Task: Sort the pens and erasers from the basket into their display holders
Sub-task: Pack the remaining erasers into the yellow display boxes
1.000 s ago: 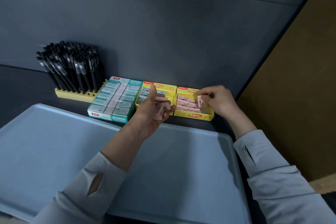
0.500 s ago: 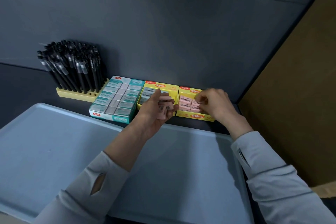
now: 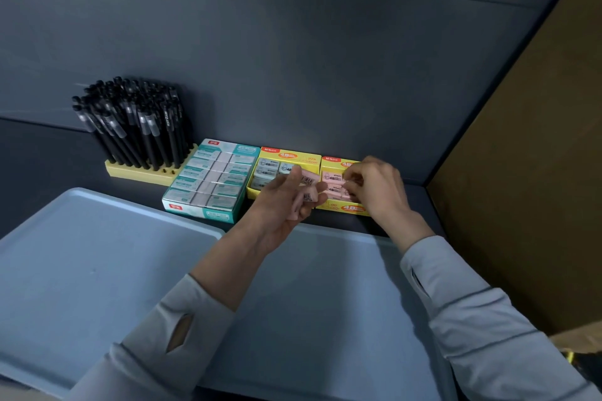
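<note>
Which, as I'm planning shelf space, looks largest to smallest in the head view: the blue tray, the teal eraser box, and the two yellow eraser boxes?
1. blue tray (nearest)
2. teal eraser box
3. left yellow eraser box and right yellow eraser box: alike; right hand partly covers the right one

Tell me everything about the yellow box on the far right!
It is a small open yellow box, cardboard by its look, last in the row on the dark shelf, beside a second yellow box. An orange 4B label marks its front. Inside lie pink erasers. The right hand reaches in, fingers curled on them.
</note>
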Motion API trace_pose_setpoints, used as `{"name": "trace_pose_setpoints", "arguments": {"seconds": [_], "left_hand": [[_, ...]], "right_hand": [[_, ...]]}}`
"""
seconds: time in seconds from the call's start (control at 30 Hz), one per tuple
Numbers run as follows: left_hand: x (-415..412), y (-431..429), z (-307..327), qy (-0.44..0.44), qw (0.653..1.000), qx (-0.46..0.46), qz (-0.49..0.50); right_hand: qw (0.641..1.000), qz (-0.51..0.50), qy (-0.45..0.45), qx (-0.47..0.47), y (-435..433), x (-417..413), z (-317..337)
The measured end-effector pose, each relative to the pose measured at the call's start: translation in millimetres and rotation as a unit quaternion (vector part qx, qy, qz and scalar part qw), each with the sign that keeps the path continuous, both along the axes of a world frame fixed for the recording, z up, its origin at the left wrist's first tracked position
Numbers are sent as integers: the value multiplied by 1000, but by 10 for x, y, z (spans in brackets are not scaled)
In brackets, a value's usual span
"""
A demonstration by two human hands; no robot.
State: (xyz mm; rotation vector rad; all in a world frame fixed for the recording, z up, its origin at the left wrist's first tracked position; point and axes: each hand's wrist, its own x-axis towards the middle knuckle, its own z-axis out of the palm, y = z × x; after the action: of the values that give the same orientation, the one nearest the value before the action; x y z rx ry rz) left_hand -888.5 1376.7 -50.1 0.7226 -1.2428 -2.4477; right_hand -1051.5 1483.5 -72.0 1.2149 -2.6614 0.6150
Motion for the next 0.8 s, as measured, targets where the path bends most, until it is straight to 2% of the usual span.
{"name": "trace_pose_setpoints", "arguments": {"seconds": [0.1, 0.13, 0.17, 0.2, 0.23, 0.27, 0.37, 0.5, 0.53, 0.63, 0.8], "left_hand": [[-6, 27, 33, -3, 1000, 7, -5], [-14, 35, 43, -5, 1000, 2, -7], [-16, 50, 60, -7, 1000, -4, -10], [-18, 60, 66, -9, 1000, -12, -11], [-18, 77, 83, -12, 1000, -23, -16], [-21, 95, 93, -18, 999, -36, -21], [-26, 120, 117, -30, 999, -32, -19], [-24, 37, 87, -11, 997, 78, 14], [-10, 11, 74, 0, 995, 97, 22], [26, -34, 38, 28, 994, 106, 24], [69, -9, 66, 44, 994, 93, 20]], "right_hand": [[997, -3, -27, -67, 1, 72, 97], [990, 5, -79, -116, -5, 133, 178], [972, 24, -169, -164, -10, 210, 270], [939, 56, -275, -199, -22, 294, 357], [905, 91, -360, -210, -31, 362, 417], [886, 121, -400, -200, -39, 405, 444], [859, 122, -446, -220, -27, 410, 457], [789, 74, -527, -306, 85, 327, 484], [782, 73, -533, -316, 113, 306, 483], [795, 63, -513, -317, 162, 274, 487], [786, 42, -524, -326, 176, 291, 471]]}}
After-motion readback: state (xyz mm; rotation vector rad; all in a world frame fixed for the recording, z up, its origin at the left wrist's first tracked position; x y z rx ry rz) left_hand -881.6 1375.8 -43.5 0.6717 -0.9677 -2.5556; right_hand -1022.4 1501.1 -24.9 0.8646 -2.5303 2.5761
